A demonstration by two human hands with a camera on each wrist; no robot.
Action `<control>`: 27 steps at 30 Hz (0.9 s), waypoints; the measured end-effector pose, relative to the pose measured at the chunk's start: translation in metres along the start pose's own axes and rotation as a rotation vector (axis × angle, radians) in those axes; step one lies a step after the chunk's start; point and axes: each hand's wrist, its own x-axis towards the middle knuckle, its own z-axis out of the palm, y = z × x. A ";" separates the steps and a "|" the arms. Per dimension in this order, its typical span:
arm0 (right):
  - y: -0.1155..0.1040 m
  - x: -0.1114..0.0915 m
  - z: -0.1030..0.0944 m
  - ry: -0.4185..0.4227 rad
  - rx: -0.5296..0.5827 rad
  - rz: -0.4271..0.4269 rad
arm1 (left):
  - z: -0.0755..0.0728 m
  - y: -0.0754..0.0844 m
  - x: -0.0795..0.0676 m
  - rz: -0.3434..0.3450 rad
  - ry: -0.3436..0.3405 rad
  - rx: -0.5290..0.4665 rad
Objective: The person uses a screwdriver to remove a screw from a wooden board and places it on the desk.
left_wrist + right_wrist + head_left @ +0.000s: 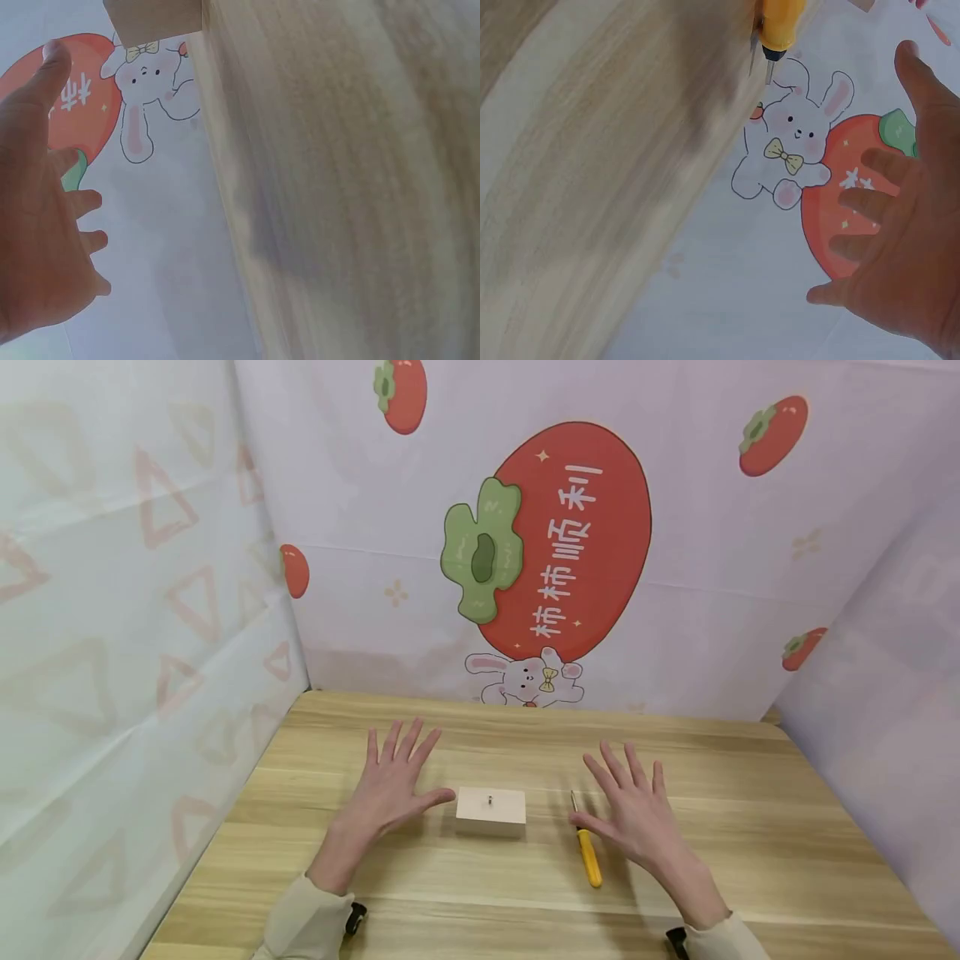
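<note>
A small cream-coloured block (491, 814) sits on the wooden table between the two hands, with a little metal screw (491, 800) standing up from its top. My left hand (392, 789) is spread to the left of the block, its thumb tip right beside the block's edge in the head view. To the right lies a screwdriver (588, 858) with a yellow handle, its metal tip pointing away from me. Over its shaft reaches the thumb of my right hand (637, 810), whose fingers are spread wide. Both hands hold nothing.
The wooden table (465, 918) meets a white printed cloth backdrop (360, 627) at its far edge. Cloth walls (112, 693) close off the left and right sides. Black straps (356, 918) show at the sleeve cuffs.
</note>
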 end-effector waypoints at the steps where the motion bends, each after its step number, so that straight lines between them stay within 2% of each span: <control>1: 0.001 -0.001 0.000 0.007 0.008 -0.010 | 0.000 0.000 0.000 0.004 -0.005 -0.009; 8: 0.007 -0.008 -0.002 0.020 0.034 -0.099 | 0.002 -0.001 -0.001 0.019 -0.057 -0.134; 15: 0.009 -0.015 0.000 0.032 0.065 -0.152 | 0.004 -0.001 -0.001 0.060 -0.057 -0.258; 20: 0.009 -0.019 0.000 0.052 0.060 -0.206 | 0.006 0.001 -0.001 0.085 -0.092 -0.362; 27: 0.008 -0.026 -0.002 -0.001 0.054 -0.237 | 0.006 0.007 -0.001 0.093 -0.173 -0.479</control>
